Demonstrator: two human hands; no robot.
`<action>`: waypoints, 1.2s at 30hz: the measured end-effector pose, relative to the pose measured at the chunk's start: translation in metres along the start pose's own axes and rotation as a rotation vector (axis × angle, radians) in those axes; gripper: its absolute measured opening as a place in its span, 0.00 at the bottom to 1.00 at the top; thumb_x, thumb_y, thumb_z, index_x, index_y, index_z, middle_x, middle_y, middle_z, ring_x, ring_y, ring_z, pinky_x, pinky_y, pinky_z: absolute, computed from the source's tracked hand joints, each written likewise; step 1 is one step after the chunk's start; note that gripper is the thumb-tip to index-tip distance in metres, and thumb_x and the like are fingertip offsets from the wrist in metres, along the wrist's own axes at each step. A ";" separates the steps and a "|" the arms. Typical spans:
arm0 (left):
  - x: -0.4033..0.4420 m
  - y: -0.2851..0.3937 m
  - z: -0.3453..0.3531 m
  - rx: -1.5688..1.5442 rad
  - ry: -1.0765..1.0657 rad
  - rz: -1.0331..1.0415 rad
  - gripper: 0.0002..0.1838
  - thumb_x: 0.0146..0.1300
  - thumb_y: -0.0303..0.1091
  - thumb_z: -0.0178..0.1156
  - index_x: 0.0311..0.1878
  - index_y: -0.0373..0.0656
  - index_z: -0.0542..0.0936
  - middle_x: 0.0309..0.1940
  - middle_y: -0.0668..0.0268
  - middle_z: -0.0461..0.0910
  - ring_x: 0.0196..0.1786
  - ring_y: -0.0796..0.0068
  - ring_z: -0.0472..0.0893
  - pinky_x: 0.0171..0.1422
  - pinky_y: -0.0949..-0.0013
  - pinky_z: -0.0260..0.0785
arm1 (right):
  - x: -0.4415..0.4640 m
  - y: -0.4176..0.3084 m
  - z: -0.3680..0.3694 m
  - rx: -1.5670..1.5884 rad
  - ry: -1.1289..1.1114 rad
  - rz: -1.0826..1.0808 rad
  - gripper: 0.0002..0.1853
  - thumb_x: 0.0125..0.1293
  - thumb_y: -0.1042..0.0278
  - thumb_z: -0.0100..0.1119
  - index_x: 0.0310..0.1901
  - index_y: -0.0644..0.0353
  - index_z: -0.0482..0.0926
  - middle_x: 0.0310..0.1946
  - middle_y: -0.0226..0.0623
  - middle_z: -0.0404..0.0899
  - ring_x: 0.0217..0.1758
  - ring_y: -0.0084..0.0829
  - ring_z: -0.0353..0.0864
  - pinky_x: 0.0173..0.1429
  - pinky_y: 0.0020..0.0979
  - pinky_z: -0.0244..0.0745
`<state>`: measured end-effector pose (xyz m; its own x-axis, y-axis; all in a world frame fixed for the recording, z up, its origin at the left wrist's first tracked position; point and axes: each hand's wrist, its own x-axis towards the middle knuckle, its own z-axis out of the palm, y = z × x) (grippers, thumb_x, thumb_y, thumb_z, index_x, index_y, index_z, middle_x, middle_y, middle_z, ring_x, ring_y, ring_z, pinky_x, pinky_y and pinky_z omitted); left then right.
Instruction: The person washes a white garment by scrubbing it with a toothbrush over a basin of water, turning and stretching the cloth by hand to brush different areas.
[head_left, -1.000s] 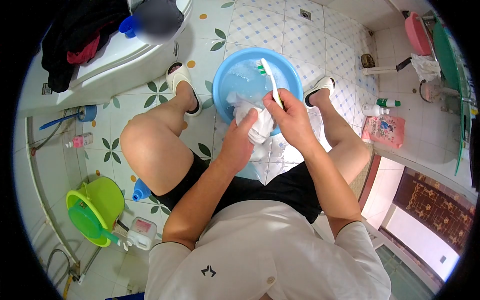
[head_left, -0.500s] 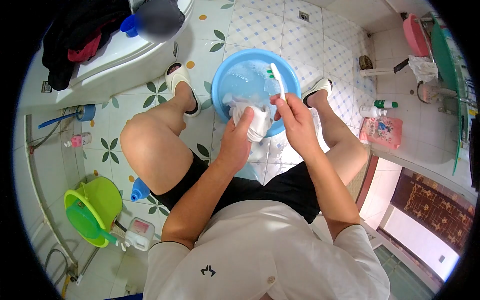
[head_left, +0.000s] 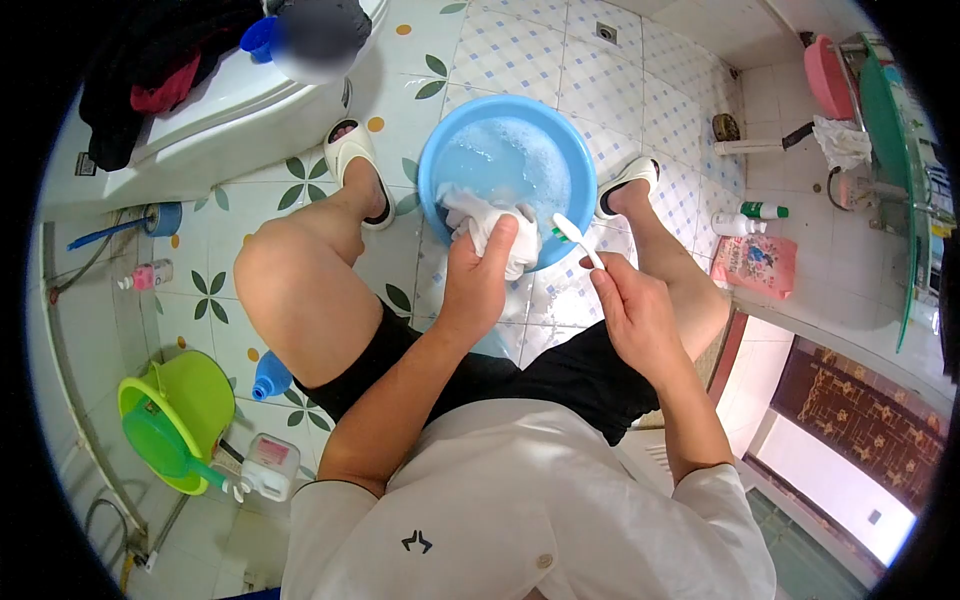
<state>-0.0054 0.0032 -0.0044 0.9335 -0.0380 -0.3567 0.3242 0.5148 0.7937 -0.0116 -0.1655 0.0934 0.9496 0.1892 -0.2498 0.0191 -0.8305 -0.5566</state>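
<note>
My left hand (head_left: 478, 278) grips a bunched white cloth (head_left: 508, 240) over the near rim of a blue basin (head_left: 431, 185). Part of the cloth hangs down into the sudsy water (head_left: 500, 155). To the right of the cloth, my right hand (head_left: 632, 305) is closed on the handle of a white toothbrush (head_left: 580, 240). Its head, with green and white bristles, points up and left near the basin's lower right edge. The toothbrush and the cloth are apart.
On the left are a white tub (head_left: 215, 140) with dark clothes (head_left: 150, 60), a green bucket (head_left: 215, 400), a white jug (head_left: 270, 466) and a blue bottle (head_left: 270, 376). Bottles (head_left: 738, 224) and a pink bag (head_left: 755, 265) lie right.
My right hand has moved down and right with the toothbrush, away from the cloth and basin. My left hand still holds the cloth. The whole view has shifted slightly.
</note>
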 end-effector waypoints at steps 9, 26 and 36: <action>-0.004 0.005 0.003 0.065 -0.021 0.030 0.17 0.73 0.39 0.49 0.46 0.34 0.80 0.39 0.64 0.82 0.41 0.78 0.79 0.46 0.73 0.70 | -0.001 -0.005 0.004 -0.124 0.080 -0.112 0.07 0.69 0.66 0.52 0.41 0.59 0.77 0.21 0.46 0.77 0.25 0.48 0.78 0.28 0.43 0.71; -0.009 0.004 0.009 0.110 0.033 0.027 0.22 0.74 0.42 0.48 0.52 0.31 0.78 0.44 0.61 0.81 0.48 0.75 0.79 0.53 0.71 0.69 | 0.011 0.003 0.021 -0.078 0.125 0.044 0.08 0.71 0.66 0.49 0.44 0.59 0.74 0.20 0.47 0.76 0.24 0.50 0.78 0.28 0.45 0.70; -0.012 0.004 0.008 0.133 0.029 -0.056 0.23 0.73 0.44 0.48 0.52 0.30 0.78 0.46 0.61 0.80 0.47 0.76 0.77 0.52 0.71 0.68 | 0.009 0.005 0.033 -0.198 0.114 -0.070 0.07 0.70 0.67 0.50 0.42 0.61 0.74 0.21 0.48 0.76 0.23 0.49 0.78 0.27 0.45 0.70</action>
<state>-0.0145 -0.0009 0.0066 0.9090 -0.0382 -0.4150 0.3953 0.3943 0.8296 -0.0131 -0.1504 0.0619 0.9728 0.1986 -0.1190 0.1359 -0.9061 -0.4006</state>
